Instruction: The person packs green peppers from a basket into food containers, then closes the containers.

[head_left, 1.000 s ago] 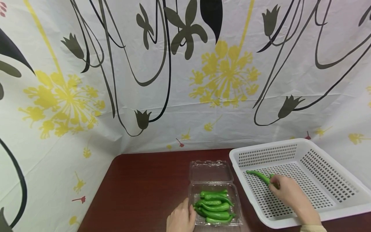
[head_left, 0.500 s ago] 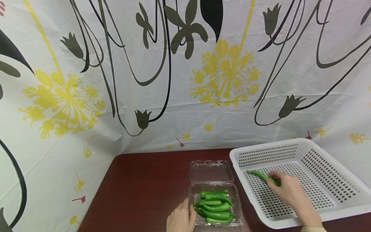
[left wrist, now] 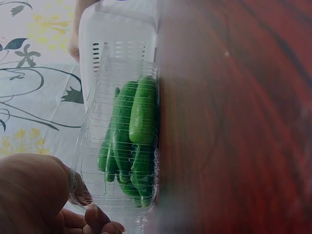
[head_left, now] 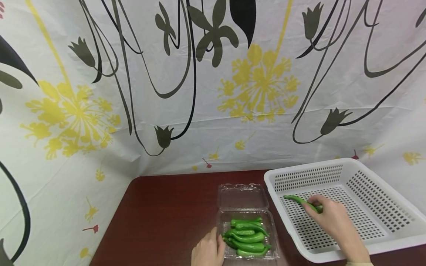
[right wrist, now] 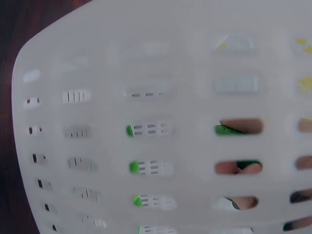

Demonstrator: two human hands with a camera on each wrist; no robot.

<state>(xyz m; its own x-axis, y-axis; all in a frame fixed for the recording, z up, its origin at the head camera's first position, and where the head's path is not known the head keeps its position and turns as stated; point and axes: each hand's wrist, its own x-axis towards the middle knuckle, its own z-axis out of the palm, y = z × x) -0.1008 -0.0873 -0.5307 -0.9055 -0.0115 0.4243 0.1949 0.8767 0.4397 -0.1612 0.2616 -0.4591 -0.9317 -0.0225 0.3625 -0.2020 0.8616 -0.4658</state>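
My left hand (head_left: 208, 248) grips the near left side of a clear plastic clamshell box (head_left: 221, 214); in the left wrist view its thumb and fingers curl at the box's edge. Several green chili peppers (head_left: 247, 236) lie stacked crosswise inside, and the lid (head_left: 243, 195) is folded back. Over the white basket (head_left: 366, 245), my right hand (head_left: 334, 218) pinches a long green chili pepper (head_left: 296, 199) near its right end. A second green piece shows under the fingers, partly hidden. The right wrist view looks through the basket wall (right wrist: 195, 19), with bits of green and fingers behind its slots.
The dark red-brown table (head_left: 166, 207) runs left of the box to its rounded back corner. A patterned cloth (head_left: 206, 111) hangs behind and at the sides. The basket's raised rim stands just right of the box.
My right hand's thumb and fingertips have shifted slightly left along the chili pepper, the index finger spreading further over it. My left hand and the box stay in place.
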